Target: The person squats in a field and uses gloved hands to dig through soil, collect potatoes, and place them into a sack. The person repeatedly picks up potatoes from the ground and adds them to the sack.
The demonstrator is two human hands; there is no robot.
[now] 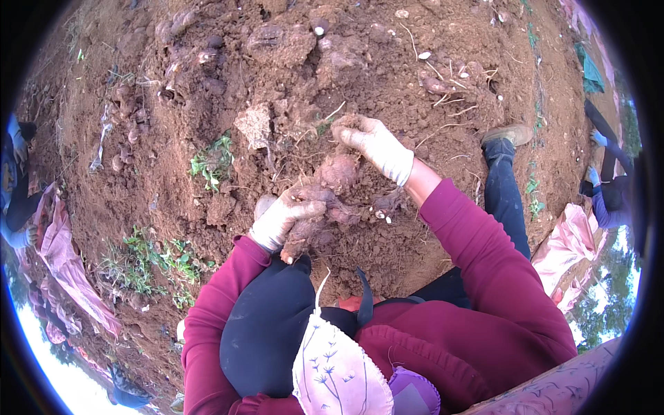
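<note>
My left hand, in a soiled white glove, is closed around a clump of reddish-brown tubers coated in soil, low in front of my knees. Just above the clump lies a larger round tuber; whether it is joined to the clump I cannot tell. My right hand, gloved too, is up and to the right of that tuber, its fingers bent down over the soil. The fingertips are muddy, and what they may hold is hidden. A darker tuber piece lies below my right wrist.
Rooted tubers lie at the upper right, more tubers at the upper left. Green weeds grow at the left. Pink sacks lie on both sides. One co-worker crouches at the right, another person's arm shows at the left.
</note>
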